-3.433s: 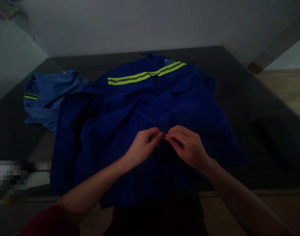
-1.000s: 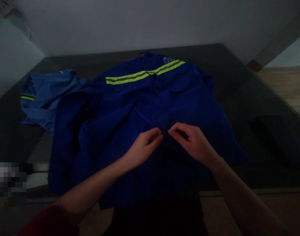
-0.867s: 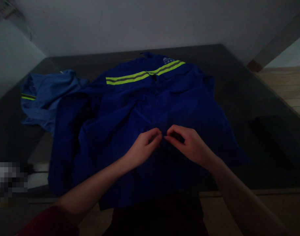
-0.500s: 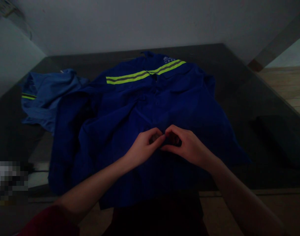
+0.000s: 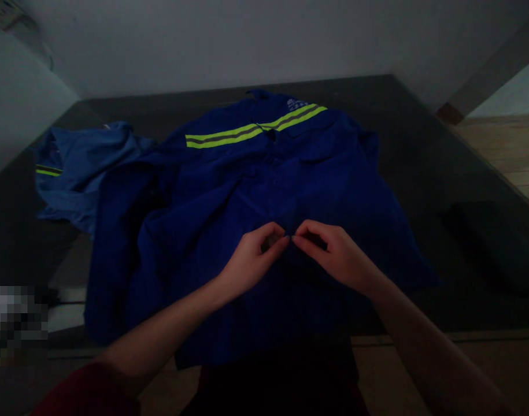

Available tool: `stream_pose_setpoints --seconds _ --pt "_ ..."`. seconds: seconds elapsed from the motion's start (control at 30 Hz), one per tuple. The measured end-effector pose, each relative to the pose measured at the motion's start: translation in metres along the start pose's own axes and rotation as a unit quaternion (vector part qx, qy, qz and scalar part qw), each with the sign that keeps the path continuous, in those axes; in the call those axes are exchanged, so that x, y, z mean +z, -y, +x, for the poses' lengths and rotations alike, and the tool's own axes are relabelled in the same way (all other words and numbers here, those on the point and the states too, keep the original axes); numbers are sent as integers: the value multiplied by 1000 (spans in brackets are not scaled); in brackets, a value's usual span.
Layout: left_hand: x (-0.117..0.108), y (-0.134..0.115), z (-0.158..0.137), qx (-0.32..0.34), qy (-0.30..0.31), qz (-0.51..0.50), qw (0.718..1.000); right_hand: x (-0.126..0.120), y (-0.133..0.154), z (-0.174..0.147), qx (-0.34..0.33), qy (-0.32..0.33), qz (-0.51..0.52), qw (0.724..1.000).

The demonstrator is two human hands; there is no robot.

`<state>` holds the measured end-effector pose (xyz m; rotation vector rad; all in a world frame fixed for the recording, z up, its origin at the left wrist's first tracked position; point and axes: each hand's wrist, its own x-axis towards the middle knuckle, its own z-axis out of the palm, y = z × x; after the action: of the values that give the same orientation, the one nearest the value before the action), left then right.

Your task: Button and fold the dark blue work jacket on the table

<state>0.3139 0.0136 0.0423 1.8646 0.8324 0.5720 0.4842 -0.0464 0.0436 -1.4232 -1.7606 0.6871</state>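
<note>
A dark blue work jacket [image 5: 333, 190] with a yellow-and-grey reflective band across its chest lies spread front side up on the table. Near the lower middle of its front opening, my left hand [image 5: 258, 254] pinches the cloth between thumb and fingers. My right hand [image 5: 327, 245] does the same just to the right, its thumb pressed against the forefinger. The two sets of fingertips almost meet, with a tiny pale spot between them, possibly a button, too small and dim to be sure. Higher up, the front edges lie together with a small gap near the band.
A lighter blue garment [image 5: 86, 156] with a reflective stripe lies crumpled at the left, touching the jacket's sleeve. On the right of the dark table [image 5: 415, 138] rests a black flat object [image 5: 489, 242]. A wall [image 5: 247, 46] stands behind. The light is dim.
My right thumb has come up and closed against its forefinger, so the right hand's pinch is tighter. My left hand has hardly moved. The jacket lies as before.
</note>
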Motion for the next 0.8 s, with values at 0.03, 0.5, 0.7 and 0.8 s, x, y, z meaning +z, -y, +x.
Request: stream_pose_setpoints --seconds 0.03,0.5,0.7,0.8 --pt "0 0 0 -1 -2 0 1000 -1 0 0 -1 3 7 1000" --pt "-1 -2 0 1 -16 1 1000 -5 0 -1 10 0 22 1000" --pt "-1 -1 0 1 -14 2 1000 -4 1 -2 8 -6 29 1000" --pt "-1 0 0 2 -10 3 1000 -3 0 -1 4 -13 27 1000"
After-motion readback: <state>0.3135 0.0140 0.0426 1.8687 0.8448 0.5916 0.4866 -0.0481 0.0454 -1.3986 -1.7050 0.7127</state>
